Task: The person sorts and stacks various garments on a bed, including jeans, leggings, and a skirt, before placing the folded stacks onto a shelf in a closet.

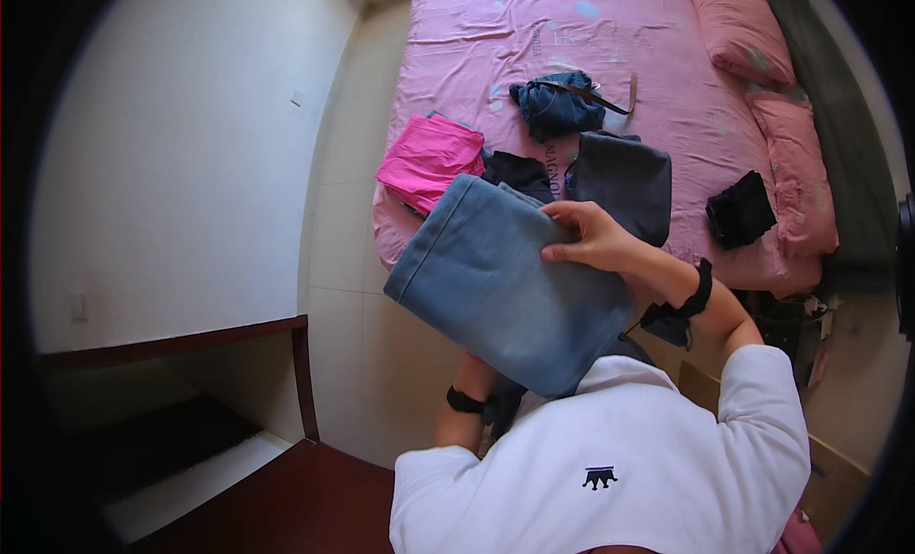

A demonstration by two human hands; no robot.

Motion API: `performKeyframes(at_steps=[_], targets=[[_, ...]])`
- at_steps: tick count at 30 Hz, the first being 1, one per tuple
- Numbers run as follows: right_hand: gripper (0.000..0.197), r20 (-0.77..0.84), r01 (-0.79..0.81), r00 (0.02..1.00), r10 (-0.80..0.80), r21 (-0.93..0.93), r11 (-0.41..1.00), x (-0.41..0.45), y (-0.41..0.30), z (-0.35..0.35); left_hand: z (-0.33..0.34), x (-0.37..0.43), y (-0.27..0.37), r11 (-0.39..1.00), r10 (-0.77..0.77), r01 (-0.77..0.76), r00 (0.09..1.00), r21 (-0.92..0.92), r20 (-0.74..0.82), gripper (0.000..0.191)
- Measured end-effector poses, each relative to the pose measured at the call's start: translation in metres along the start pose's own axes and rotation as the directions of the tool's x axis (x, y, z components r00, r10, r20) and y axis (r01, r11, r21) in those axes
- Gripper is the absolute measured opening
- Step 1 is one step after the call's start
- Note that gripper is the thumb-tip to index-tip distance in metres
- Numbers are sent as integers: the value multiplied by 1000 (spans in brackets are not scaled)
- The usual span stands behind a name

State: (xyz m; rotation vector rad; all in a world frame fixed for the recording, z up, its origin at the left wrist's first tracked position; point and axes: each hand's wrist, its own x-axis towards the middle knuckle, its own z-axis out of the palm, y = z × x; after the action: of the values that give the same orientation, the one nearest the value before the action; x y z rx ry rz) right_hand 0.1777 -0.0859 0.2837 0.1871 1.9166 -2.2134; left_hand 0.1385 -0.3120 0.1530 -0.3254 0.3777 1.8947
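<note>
Folded light-blue denim jeans (500,282) are held up in front of my chest, above the floor and the near edge of the bed. My right hand (590,236) grips them at the upper right fold, thumb on the top face and fingers at the edge. My left forearm (472,393) goes beneath the denim, which hides my left hand. Just past the jeans lie a bright pink folded garment (432,161) and a black garment (518,174), partly covered. A dark grey folded garment (623,182) rests beyond my right wrist.
The bed (465,47) has a pink printed sheet. A crumpled dark-blue garment (554,107) with a brown belt (593,95) lies farther back. Folded black clothing (741,211) sits near two pillows (743,32) at right. A dark-red-framed recess (304,382) stands at lower left, beside a white wall (179,139).
</note>
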Motion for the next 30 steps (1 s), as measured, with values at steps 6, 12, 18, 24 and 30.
performKeyframes(at_steps=[6, 12, 18, 24, 30], targets=[[89, -158, -20, 987, -14, -214, 977, 24, 93, -11, -39, -6, 13, 997, -64, 50, 972, -66, -227, 77], [75, 100, -495, 862, 497, 380, 781, 47, 166, -34, -46, 45, 73, 990, -138, 125, 948, -63, -287, 79], [57, -331, -225, 755, 566, 680, 698, 94, 197, -57, -49, 146, 166, 810, -82, 183, 976, 557, -201, 86], [58, -773, -452, 515, 370, 122, 884, 160, 342, -105, -161, 293, 163, -46, 243, 81, 968, 996, -67, 66], [104, -941, -788, 336, 31, -263, 557, 196, 363, -98, -166, 302, 129, -398, 405, 486, 854, 778, -326, 57]])
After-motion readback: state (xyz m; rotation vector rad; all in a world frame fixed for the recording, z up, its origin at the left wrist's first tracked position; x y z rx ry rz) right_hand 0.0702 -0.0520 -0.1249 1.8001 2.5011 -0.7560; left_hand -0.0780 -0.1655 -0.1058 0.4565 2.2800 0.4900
